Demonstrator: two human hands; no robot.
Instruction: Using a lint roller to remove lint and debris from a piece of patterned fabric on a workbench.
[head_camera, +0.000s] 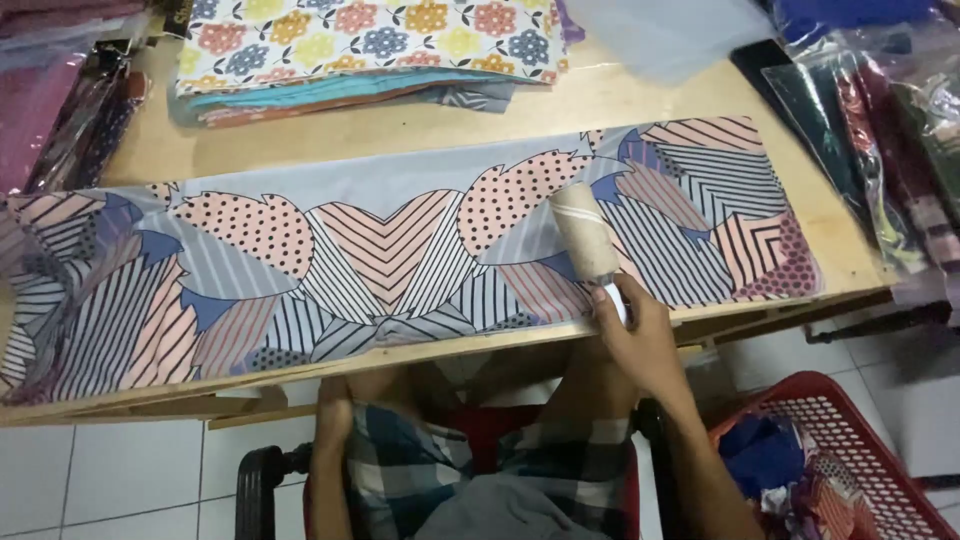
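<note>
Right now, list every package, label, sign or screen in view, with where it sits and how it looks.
Clear plastic bags of folded fabric: stacked at the table's right edge, flat, glossy, holding dark green, red and striped cloth.
Clear plastic bags of pink and maroon fabric: piled at the far left, shiny, crumpled.
No labels, signs or screens can be made out.

Clear plastic packs of folded cloth, dark green, red and maroon, are stacked at three o'clock. More clear packs of pink and maroon cloth lie at ten o'clock.
</note>
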